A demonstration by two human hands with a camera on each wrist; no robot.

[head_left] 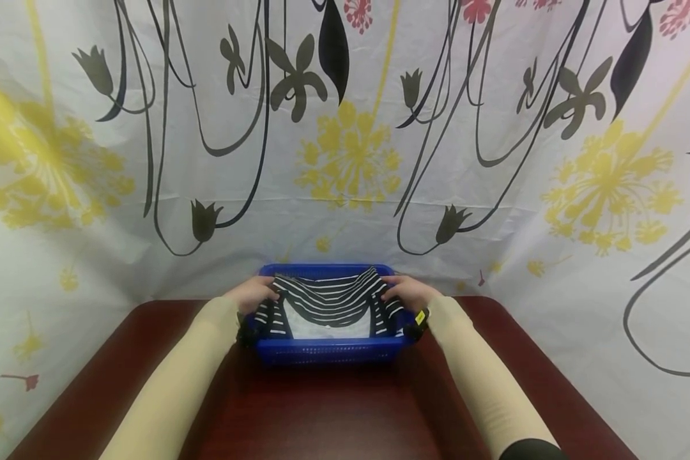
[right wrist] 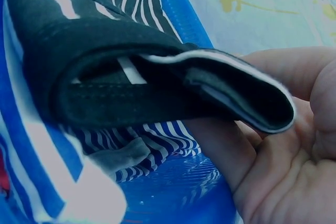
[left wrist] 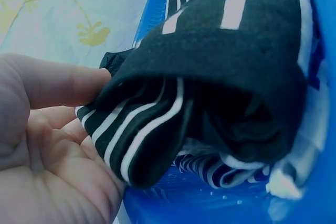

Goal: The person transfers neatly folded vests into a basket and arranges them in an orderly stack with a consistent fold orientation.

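Observation:
A black-and-white striped shirt with a pale lower panel lies across a blue plastic basket in the head view. At its left side my left hand pinches the cloth. Close up in the left wrist view, the thumb of the left hand presses the edge of a rolled, tube-like opening of the shirt. On the opposite side my right hand grips a matching edge. The right wrist view shows fingers of the right hand beneath the open hem of the shirt; its thumb is partly hidden.
The basket stands on a dark red table, near a patterned white curtain behind it. More striped cloth lies lower in the basket. A black band with a yellow tag is at my right wrist.

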